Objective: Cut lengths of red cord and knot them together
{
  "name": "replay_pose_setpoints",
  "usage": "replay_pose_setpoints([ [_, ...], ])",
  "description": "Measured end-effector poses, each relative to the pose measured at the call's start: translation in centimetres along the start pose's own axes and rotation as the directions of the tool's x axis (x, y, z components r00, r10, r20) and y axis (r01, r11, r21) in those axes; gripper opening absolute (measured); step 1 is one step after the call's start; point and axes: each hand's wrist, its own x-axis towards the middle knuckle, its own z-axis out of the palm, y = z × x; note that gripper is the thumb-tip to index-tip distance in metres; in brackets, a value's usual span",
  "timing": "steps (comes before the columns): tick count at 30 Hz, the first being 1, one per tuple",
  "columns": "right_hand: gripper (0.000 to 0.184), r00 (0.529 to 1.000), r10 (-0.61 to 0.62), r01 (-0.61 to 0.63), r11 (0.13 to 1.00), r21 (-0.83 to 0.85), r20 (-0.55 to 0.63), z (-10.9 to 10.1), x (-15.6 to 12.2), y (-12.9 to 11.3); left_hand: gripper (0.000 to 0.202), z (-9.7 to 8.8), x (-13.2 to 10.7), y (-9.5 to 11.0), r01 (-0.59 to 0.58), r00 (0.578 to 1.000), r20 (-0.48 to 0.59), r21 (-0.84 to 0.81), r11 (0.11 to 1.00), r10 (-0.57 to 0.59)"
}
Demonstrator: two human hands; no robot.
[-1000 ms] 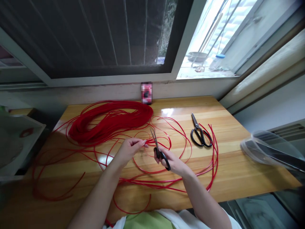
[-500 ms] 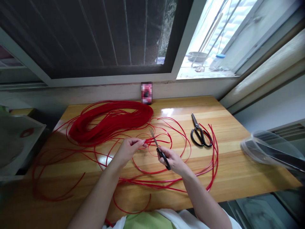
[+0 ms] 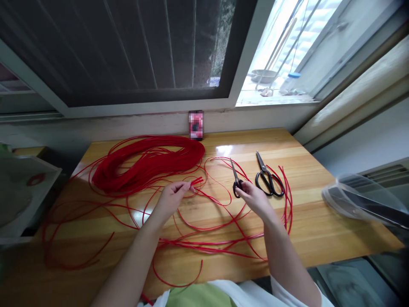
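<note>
My left hand (image 3: 172,198) pinches several red cord ends (image 3: 197,181), which stick out past the fingertips above the middle of the table. To the right, my right hand (image 3: 254,196) grips small black-handled scissors (image 3: 237,179), their blades pointing up and away from me. A second, larger pair of black-handled scissors (image 3: 267,177) lies just beyond my right hand. Behind my left hand rests a thick coil of red cord (image 3: 150,164). Loose red strands (image 3: 211,245) cross the tabletop below and between both hands.
The wooden table (image 3: 303,230) stands against a window wall. A small pixelated pink-and-black object (image 3: 196,125) leans at its back edge. At the right is a clear plastic container (image 3: 340,200) with a dark flat item across it. A white box-like object (image 3: 28,192) stands at the left.
My right hand has moved right and slightly away with the small scissors, apart from my left hand. My left hand stays nearly in place; the cord ends now show clearly beyond its fingertips.
</note>
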Motion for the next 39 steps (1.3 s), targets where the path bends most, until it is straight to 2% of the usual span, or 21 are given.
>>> replay_pose_setpoints([
  [3,0.033,0.978,0.130,-0.179,0.925,-0.335,-0.164,-1.8,1.4,2.9,0.029,0.1,0.1,-0.3,0.005,1.000,-0.024,0.004,1.000,-0.005],
  [7,0.040,0.950,0.196,-0.293,0.828,-0.479,-0.243,-2.5,2.0,5.5,0.032,-0.2,0.2,-0.3,-0.015,0.999,-0.048,0.016,1.000,0.016],
  [10,0.034,0.950,0.146,-0.279,0.793,-0.542,-0.276,-2.1,1.9,5.6,0.031,-0.6,0.3,-0.3,-0.019,0.997,-0.070,0.009,1.000,0.020],
  [12,0.032,0.939,0.069,-0.259,0.786,-0.561,-0.338,-1.6,1.6,4.6,0.030,-0.7,0.4,-0.4,-0.024,0.997,-0.076,0.003,1.000,0.024],
  [14,0.030,0.929,-0.051,-0.174,0.814,-0.554,-0.367,-0.8,1.1,2.7,0.031,-0.7,0.5,-0.4,-0.023,0.997,-0.079,0.002,1.000,0.023],
  [15,0.029,0.931,-0.142,-0.068,0.839,-0.541,-0.337,-0.2,0.7,1.5,0.031,-0.7,0.5,-0.5,-0.015,0.997,-0.076,0.002,1.000,0.015],
  [17,0.024,0.918,-0.366,0.263,0.852,-0.454,-0.155,1.5,-0.4,-1.1,0.033,-0.7,0.6,-0.6,0.002,0.997,-0.072,-0.009,1.000,-0.003],
  [18,0.021,0.876,-0.481,0.457,0.814,-0.359,0.026,2.7,-1.2,-2.3,0.035,-0.6,0.6,-0.6,0.009,0.997,-0.074,-0.021,1.000,-0.011],
  [19,0.021,0.794,-0.576,0.608,0.754,-0.248,0.195,4.0,-2.0,-3.5,0.036,-0.6,0.6,-0.6,0.014,0.997,-0.080,-0.036,0.999,-0.017],
  [20,0.022,0.693,-0.642,0.711,0.684,-0.163,0.327,5.4,-2.9,-4.5,0.036,-0.6,0.6,-0.6,0.016,0.996,-0.087,-0.052,0.999,-0.021],
  [23,0.029,0.411,-0.717,0.897,0.428,-0.110,0.563,9.7,-5.0,-6.3,0.038,-0.5,0.5,-0.5,0.017,0.994,-0.102,-0.093,0.996,-0.026],
  [24,0.029,0.354,-0.711,0.924,0.365,-0.111,0.607,10.9,-5.3,-6.6,0.038,-0.6,0.5,-0.4,0.017,0.994,-0.104,-0.101,0.995,-0.028],
  [26,0.025,0.312,-0.687,0.943,0.309,-0.125,0.657,12.4,-5.5,-6.7,0.039,-0.8,0.5,-0.2,0.020,0.993,-0.117,-0.110,0.994,-0.033],
  [28,0.016,0.328,-0.691,0.932,0.348,-0.101,0.644,13.0,-5.0,-6.7,0.040,-1.0,0.4,-0.1,0.025,0.990,-0.134,-0.122,0.992,-0.041],
  [30,0.016,0.414,-0.726,0.874,0.486,-0.016,0.548,12.6,-4.4,-6.7,0.041,-1.2,0.4,-0.1,0.024,0.990,-0.131,-0.148,0.989,-0.044],
  [31,0.020,0.491,-0.730,0.809,0.584,0.060,0.475,12.2,-4.0,-6.8,0.041,-1.2,0.4,-0.1,0.020,0.992,-0.121,-0.162,0.987,-0.040],
  [33,0.030,0.686,-0.654,0.597,0.757,0.267,0.319,11.1,-3.6,-7.2,0.037,-1.1,0.4,-0.1,0.004,0.994,-0.106,-0.180,0.984,-0.023],
  [34,0.034,0.767,-0.585,0.475,0.794,0.379,0.264,10.6,-3.5,-7.4,0.036,-0.9,0.4,-0.1,-0.008,0.994,-0.107,-0.183,0.983,-0.012],
  [35,0.037,0.824,-0.517,0.366,0.798,0.478,0.233,10.1,-3.4,-7.7,0.034,-0.7,0.4,-0.1,-0.021,0.994,-0.108,-0.183,0.983,0.001],
  [37,0.041,0.874,-0.430,0.219,0.764,0.607,0.227,9.3,-3.4,-8.3,0.034,0.0,0.4,-0.2,-0.040,0.995,-0.101,-0.190,0.981,0.021],
  [39,0.043,0.875,-0.413,0.155,0.732,0.663,0.252,9.1,-3.6,-8.8,0.035,0.9,0.4,-0.3,-0.049,0.995,-0.097,-0.219,0.975,0.029],
])
